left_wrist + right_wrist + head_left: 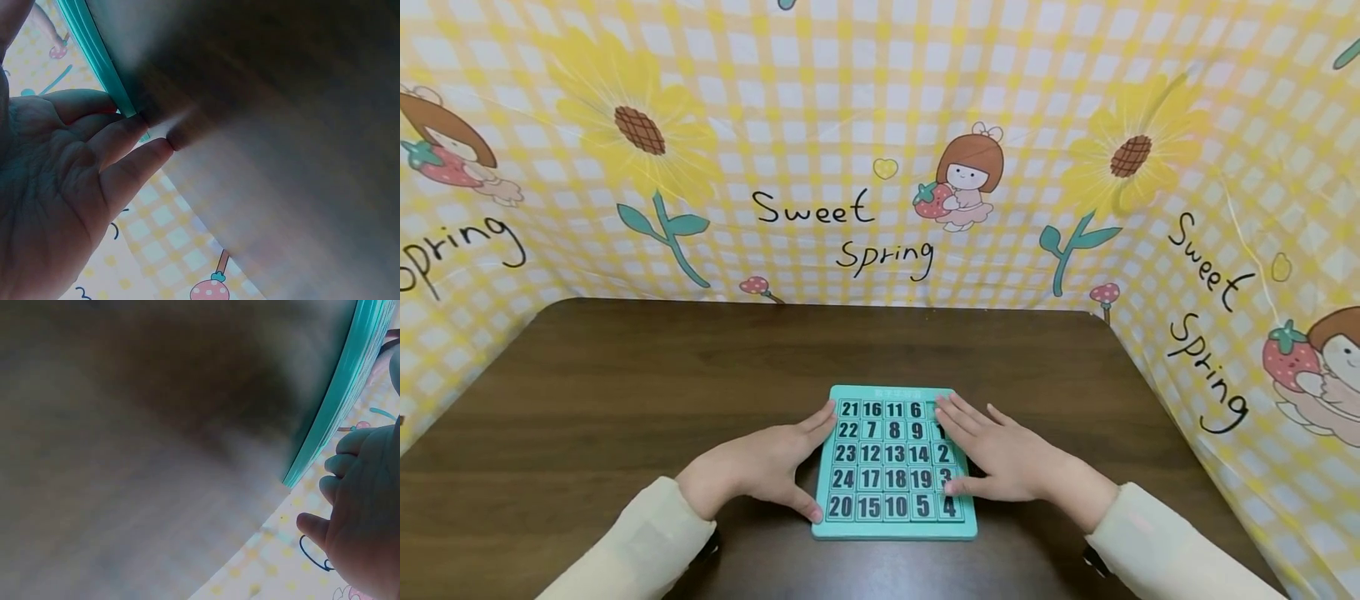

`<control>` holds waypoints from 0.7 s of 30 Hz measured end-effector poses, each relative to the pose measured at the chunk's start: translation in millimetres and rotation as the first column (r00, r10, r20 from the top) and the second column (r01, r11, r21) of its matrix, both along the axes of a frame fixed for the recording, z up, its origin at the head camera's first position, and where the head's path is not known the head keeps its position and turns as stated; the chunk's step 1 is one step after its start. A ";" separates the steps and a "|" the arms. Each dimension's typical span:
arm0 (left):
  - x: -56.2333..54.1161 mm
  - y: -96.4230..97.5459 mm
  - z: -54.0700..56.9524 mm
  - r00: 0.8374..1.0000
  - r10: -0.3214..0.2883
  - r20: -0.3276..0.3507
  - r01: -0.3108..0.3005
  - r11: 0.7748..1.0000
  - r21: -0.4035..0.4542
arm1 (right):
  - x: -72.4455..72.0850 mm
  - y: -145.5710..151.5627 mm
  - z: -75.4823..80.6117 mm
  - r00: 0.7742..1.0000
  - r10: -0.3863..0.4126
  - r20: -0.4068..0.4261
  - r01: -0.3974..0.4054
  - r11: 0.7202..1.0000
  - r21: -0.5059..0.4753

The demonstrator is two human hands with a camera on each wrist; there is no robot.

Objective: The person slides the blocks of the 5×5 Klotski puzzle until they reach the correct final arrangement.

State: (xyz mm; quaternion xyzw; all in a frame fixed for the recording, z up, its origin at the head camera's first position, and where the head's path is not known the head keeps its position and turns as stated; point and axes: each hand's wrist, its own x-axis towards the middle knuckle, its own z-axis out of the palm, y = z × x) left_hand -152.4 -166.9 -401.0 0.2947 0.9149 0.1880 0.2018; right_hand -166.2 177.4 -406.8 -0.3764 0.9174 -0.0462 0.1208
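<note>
A turquoise number slide puzzle (895,531) lies flat on the table, its square tiles printed with black numbers. The top row reads 21, 16, 11, 6, and the slot at its right end shows no number. My left hand (760,462) rests along the puzzle's left edge, fingertips near the upper part and thumb at the lower left corner. Over the right column, my right hand (1011,458) has its extended fingers by the tile marked 1 and its thumb on the tile marked 3. Each wrist view catches the frame's side edge (100,56) beside the hand.
The dark brown wooden table (737,350) has rounded back corners. Behind it and along both sides hangs a yellow checked cloth (820,108) printed with sunflowers, strawberries and lettering. Pale sleeves (640,533) cover both forearms.
</note>
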 end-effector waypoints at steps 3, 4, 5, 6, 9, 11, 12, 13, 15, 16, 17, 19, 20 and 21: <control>-1.2 0.4 -0.4 1.000 0.000 0.003 0.000 1.000 -0.004 | 9.6 6.3 0.3 1.000 0.004 0.001 -0.004 1.000 -0.001; -1.3 0.6 -0.8 1.000 -0.002 0.001 0.002 1.000 -0.004 | 12.3 7.8 0.1 1.000 0.004 0.004 -0.004 1.000 0.000; -1.5 0.8 -1.1 1.000 -0.001 0.003 0.001 1.000 -0.005 | 14.9 8.7 0.0 1.000 0.005 0.009 -0.005 1.000 0.000; -1.4 1.1 -1.2 1.000 -0.002 0.003 0.002 1.000 -0.005 | 17.1 9.3 -0.2 1.000 0.006 0.013 -0.006 1.000 0.002; -1.5 0.5 -1.1 1.000 0.001 0.008 -0.001 1.000 0.001 | 20.6 8.5 -1.5 1.000 0.012 0.024 -0.013 1.000 0.009; -1.6 0.2 -1.2 1.000 0.003 0.010 -0.004 1.000 0.004 | 21.7 7.4 -2.4 1.000 0.018 0.025 -0.018 1.000 0.010; -1.6 0.1 -1.3 1.000 0.004 0.010 -0.004 1.000 0.004 | 21.8 6.8 -2.8 0.999 0.020 0.025 -0.021 1.000 0.007; -1.6 0.1 -1.4 1.000 0.005 0.010 -0.005 1.000 0.005 | 21.8 6.4 -3.2 1.000 0.020 0.024 -0.020 1.000 0.008; -1.5 0.3 -1.7 1.000 0.003 0.006 -0.003 1.000 0.004 | 21.1 5.6 -3.6 1.000 0.017 0.023 -0.018 1.000 0.007; -1.5 0.4 -2.0 1.000 0.002 0.004 -0.002 1.000 0.004 | 20.3 5.3 -3.9 1.000 0.019 0.021 -0.019 1.000 0.003; -1.4 0.5 -2.0 1.000 0.001 0.003 -0.001 1.000 0.004 | 19.4 5.1 -4.2 1.000 0.017 0.019 -0.017 1.000 0.004; -1.2 0.8 -1.9 1.000 -0.001 -0.002 0.001 1.000 0.004 | 17.0 4.8 -4.8 1.000 0.010 0.017 -0.010 1.000 0.010; -1.2 0.9 -2.0 1.000 -0.002 -0.005 0.002 1.000 0.003 | 15.6 4.6 -5.1 1.000 0.008 0.017 -0.008 1.000 0.011; -1.2 1.0 -2.0 1.000 -0.002 -0.006 0.002 1.000 0.002 | 14.0 4.5 -5.4 1.000 0.008 0.015 -0.008 1.000 0.010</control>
